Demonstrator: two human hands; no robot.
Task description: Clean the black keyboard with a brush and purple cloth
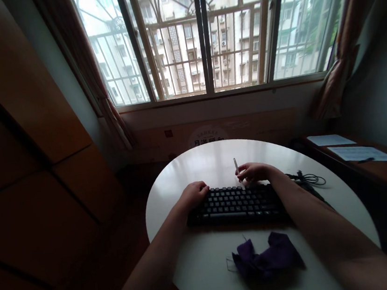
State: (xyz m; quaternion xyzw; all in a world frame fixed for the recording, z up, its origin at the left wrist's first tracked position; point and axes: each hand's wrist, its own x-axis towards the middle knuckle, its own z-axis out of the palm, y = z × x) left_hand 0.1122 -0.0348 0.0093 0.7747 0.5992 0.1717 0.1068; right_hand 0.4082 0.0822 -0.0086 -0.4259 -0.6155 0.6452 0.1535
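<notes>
here my right hand (253, 172) pinches a thin white tool (237, 170) upright over the far edge of the black keyboard (236, 202), its tip down among the keys, while my left hand (194, 194) curls loosely on the keyboard's far left corner.

A black keyboard (238, 203) with dark keys lies flat across the round white desk (216, 156). A slim white stick (236, 165) (pen or brush, unclear) slants over its far edge.

A crumpled purple cloth (266, 260) lies near the front of the round white table (202, 162) — a black cable (308, 179) coils toward its right edge; papers (360, 152) rest on dark wood beyond.
</notes>
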